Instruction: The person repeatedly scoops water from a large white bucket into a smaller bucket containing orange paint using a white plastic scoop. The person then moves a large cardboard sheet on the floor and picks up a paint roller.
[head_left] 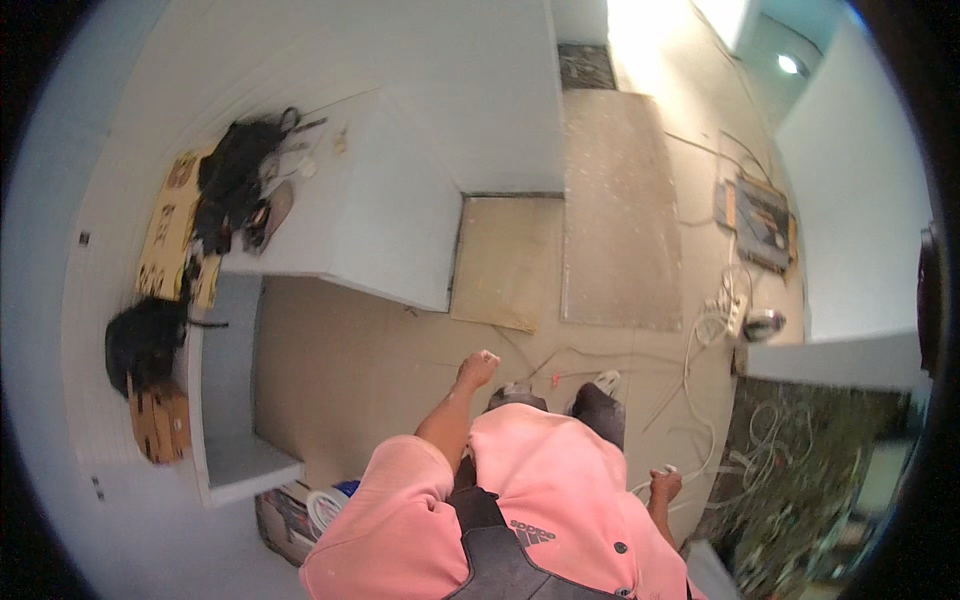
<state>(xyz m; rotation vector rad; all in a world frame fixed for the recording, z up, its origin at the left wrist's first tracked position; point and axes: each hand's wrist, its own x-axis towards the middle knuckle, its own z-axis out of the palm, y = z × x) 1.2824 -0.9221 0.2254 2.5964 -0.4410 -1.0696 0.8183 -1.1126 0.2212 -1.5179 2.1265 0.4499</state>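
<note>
My left hand (480, 368) is held out in front of me over the floor, its fingers curled closed. Whitish patches show on its fingers, and whether anything is inside is hidden. Low at my right side, my right hand (664, 485) is also closed, with a small pale spot at its top that is too small to name. Neither hand touches any surface. Just ahead of my left hand lies a tan board (508, 262), flat on the floor, with a larger brownish board (622, 210) beside it.
A pale cabinet (400, 215) stands at left, bearing black bags (235, 185). A low white open box frame (245, 470) is nearer. Cables (690, 370), a power strip (737, 312) and a dark tool case (762, 222) lie at right. Beyond the right edge is a debris-strewn dark area (790, 480).
</note>
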